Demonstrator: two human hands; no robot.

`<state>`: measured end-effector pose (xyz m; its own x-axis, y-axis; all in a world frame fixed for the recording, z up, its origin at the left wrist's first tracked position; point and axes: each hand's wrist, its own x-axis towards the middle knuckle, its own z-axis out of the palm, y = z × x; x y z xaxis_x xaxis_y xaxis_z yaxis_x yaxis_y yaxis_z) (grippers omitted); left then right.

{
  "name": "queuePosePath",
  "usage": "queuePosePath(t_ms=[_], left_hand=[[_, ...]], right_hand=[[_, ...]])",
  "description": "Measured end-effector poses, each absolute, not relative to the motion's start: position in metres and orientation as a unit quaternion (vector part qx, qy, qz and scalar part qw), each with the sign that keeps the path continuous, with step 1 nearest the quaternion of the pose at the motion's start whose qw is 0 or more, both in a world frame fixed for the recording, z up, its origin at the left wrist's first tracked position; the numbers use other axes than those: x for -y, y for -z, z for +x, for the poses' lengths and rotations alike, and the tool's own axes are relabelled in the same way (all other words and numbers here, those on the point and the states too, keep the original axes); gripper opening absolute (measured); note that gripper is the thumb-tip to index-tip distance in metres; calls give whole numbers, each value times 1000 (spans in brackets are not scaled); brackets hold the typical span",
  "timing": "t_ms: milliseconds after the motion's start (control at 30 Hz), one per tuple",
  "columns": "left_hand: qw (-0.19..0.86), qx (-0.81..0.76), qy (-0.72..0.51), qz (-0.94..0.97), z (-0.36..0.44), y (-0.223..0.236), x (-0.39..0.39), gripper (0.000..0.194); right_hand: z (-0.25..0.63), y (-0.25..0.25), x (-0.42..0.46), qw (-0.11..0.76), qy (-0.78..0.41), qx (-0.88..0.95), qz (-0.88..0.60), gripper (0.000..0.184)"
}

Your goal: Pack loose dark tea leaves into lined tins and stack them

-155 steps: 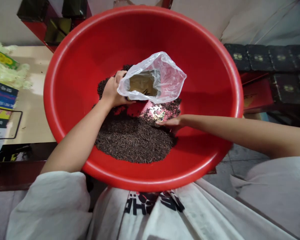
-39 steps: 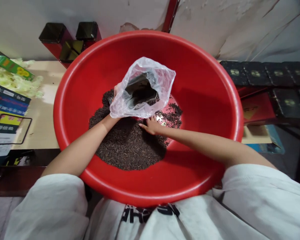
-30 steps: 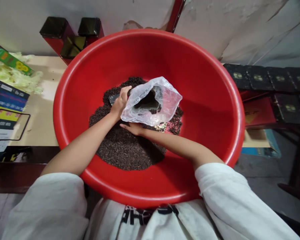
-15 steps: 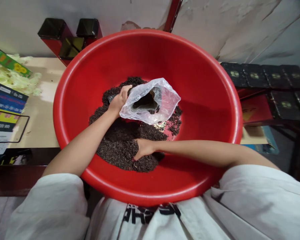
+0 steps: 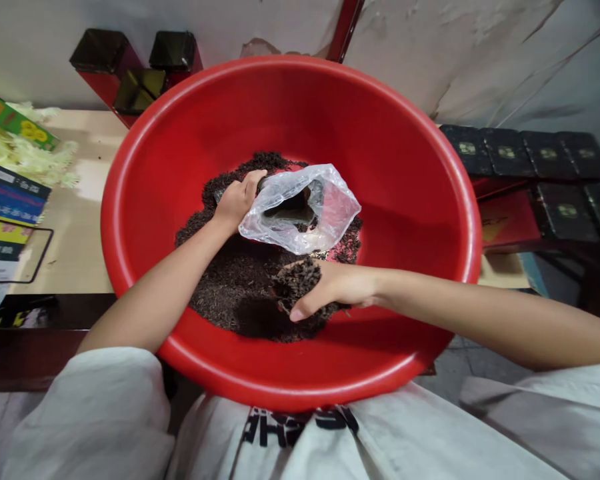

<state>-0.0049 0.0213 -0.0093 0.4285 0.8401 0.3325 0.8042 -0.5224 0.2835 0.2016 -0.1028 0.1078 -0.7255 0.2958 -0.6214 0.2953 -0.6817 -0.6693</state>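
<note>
A big red plastic basin [image 5: 420,173] sits in front of me with a heap of dark loose tea leaves [image 5: 230,293] on its bottom. My left hand [image 5: 236,201] grips the rim of an open bag with a clear plastic liner [image 5: 325,213], tilted on the heap. My right hand [image 5: 330,288] is cupped and lifted just above the heap, closed around a handful of tea leaves a little below the bag's mouth.
Black tins [image 5: 525,150] lie in rows on red boxes at the right. Red-and-black boxes [image 5: 130,73] stand behind the basin by the wall. Printed packets [image 5: 7,200] and pale dried flowers [image 5: 25,157] lie on the beige surface at the left.
My right hand dug into the front of the heap and has come up holding a scoop of leaves. The left hand and the bag have stayed in place.
</note>
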Motion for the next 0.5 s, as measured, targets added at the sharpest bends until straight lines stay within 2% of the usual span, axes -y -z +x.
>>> queuePosePath(t_ms=[200, 400, 500], left_hand=[[40, -492, -231, 838, -4, 9, -20, 42], [74, -508, -250, 821, -4, 7, -19, 42], [88, -504, -261, 819, -4, 7, -20, 44]], right_hand=[[209, -151, 82, 41, -795, 501, -339, 22], [209, -161, 45, 159, -601, 683, -384, 24], [208, -154, 27, 167, -553, 727, -371, 28]])
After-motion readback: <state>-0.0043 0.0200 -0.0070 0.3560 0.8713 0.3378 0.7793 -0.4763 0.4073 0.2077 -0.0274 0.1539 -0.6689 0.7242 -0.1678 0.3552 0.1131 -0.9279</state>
